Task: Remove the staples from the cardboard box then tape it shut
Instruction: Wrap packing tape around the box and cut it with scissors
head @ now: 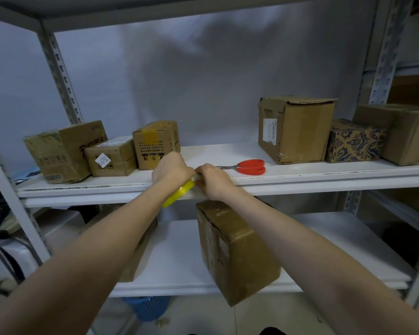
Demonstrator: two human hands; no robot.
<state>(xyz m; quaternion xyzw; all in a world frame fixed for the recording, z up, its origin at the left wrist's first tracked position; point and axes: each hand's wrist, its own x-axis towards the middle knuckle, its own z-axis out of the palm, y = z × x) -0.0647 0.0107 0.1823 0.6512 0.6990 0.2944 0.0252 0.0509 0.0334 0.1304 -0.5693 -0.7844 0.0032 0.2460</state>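
Note:
My left hand (171, 166) grips a yellow roll of tape (178, 193), held at the front edge of the upper shelf (300, 180). My right hand (212, 180) is right beside it, its fingers curled at the roll's top edge, apparently pinching the tape end; the fingertips are hidden. Red-handled scissors (250, 167) lie on the upper shelf just right of my hands. A brown cardboard box (237, 252), wrapped in glossy tape, stands on the lower shelf (179, 257) below my right forearm and juts over its front edge.
Three cardboard boxes (111, 155) stand at the upper shelf's left, a taller box (295, 131), a patterned box (353, 141) and another box (406, 134) at its right. Grey slotted uprights (58, 68) frame the rack. A blue basket (148, 308) sits on the floor.

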